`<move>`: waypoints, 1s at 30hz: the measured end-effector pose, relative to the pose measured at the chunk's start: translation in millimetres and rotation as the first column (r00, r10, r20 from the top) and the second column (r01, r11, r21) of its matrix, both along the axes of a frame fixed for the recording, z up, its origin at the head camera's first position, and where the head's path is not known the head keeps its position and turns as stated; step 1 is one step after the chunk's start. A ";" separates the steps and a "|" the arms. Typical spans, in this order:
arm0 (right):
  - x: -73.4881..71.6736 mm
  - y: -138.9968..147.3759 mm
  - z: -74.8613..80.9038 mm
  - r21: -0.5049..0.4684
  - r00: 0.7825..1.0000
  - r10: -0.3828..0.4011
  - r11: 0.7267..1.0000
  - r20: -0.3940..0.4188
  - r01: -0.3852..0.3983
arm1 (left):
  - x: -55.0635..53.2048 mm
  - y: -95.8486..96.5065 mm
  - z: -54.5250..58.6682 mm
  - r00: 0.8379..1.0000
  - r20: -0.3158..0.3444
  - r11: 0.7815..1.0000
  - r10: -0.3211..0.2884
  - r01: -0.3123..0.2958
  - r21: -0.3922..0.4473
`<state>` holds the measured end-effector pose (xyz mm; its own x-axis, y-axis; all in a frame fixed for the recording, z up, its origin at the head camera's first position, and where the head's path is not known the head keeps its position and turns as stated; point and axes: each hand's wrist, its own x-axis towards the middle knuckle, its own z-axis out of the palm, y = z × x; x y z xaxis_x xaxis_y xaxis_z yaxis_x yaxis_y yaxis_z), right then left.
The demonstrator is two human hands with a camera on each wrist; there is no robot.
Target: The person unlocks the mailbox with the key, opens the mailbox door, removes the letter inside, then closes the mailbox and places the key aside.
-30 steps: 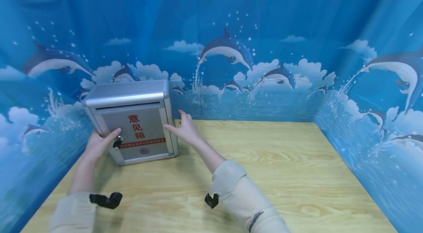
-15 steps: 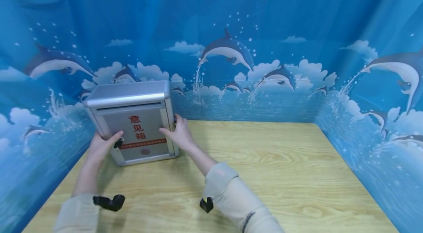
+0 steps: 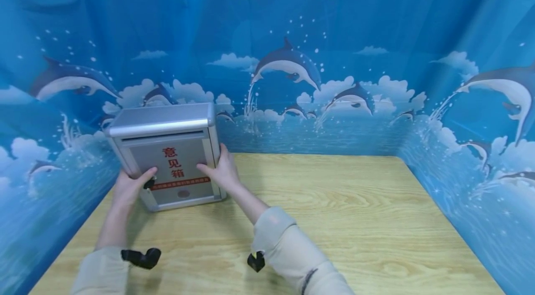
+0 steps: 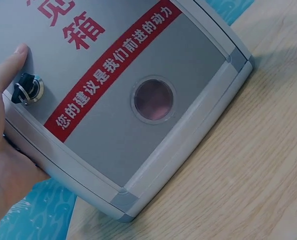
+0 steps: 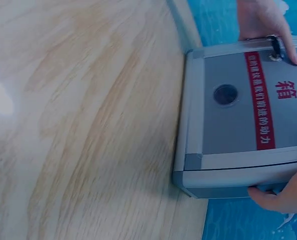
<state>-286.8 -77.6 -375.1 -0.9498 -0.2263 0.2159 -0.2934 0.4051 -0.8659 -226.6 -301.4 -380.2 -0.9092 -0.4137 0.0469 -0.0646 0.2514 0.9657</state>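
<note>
A silver metal suggestion box (image 3: 190,148) with red characters stands at the table's left rear, with a narrow slot (image 3: 163,135) across the upper front. My left hand (image 3: 127,188) grips its left side, thumb lying on the front panel next to the lock with its black-headed key (image 4: 27,90). On the opposite side my right hand (image 3: 222,172) holds the right edge, thumb on the front and fingers around the side. Low on the front, the left wrist view shows a round window (image 4: 153,100) below a red banner (image 4: 111,70). The box's back is hidden.
The wood-grain table (image 3: 355,211) extends to the right and toward me. A blue curtain (image 3: 267,2) printed with dolphins encloses the back and both sides, close behind the box. Black wrist-camera mounts (image 3: 142,258) stick out at both sleeves.
My right hand has moved left from beside the box onto its right edge, its thumb now farther over the front. The left hand has shifted slightly right; the box stands almost where it was.
</note>
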 end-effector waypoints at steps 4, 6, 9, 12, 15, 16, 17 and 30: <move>0.0 -1.1 2.2 -0.007 1.000 -0.011 1.000 0.007 0.011 | -0.3 1.5 0.7 1.000 0.005 1.000 0.029 -0.029 0.009; 0.0 -1.5 2.4 0.000 1.000 -0.013 1.000 0.008 0.013 | -1.0 1.1 0.3 1.000 0.002 0.999 0.030 -0.030 0.011; 0.5 -1.4 1.8 0.005 1.000 -0.014 1.000 0.004 0.014 | -9.7 -7.7 -11.3 0.999 -0.017 0.999 0.032 -0.032 0.016; 0.9 -1.5 1.1 0.010 1.000 -0.014 1.000 -0.001 0.014 | -33.1 -33.1 -46.5 0.998 -0.056 0.999 0.038 -0.038 -0.001; 0.5 -1.7 0.7 0.013 1.000 -0.016 1.000 -0.009 0.016 | -56.6 -58.3 -81.0 0.995 -0.092 0.999 0.040 -0.042 -0.022; 0.7 -1.6 0.7 0.015 1.000 -0.017 1.000 -0.008 0.017 | -59.4 -61.0 -85.2 0.995 -0.092 0.998 0.047 -0.049 -0.027; 0.7 -1.8 0.7 0.015 1.000 -0.018 1.000 -0.008 0.018 | -58.1 -59.2 -82.9 0.995 -0.090 0.998 0.053 -0.055 -0.023; 0.1 -1.5 -2.0 0.021 1.000 -0.023 0.999 -0.020 0.023 | 2.1 2.5 1.6 1.000 0.000 0.999 0.021 -0.021 0.034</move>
<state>-286.7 -79.1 -377.1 -0.9504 -0.2091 0.2303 -0.3009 0.4305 -0.8510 -224.5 -298.9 -378.6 -0.9004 -0.4339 0.0325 -0.0695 0.2173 0.9736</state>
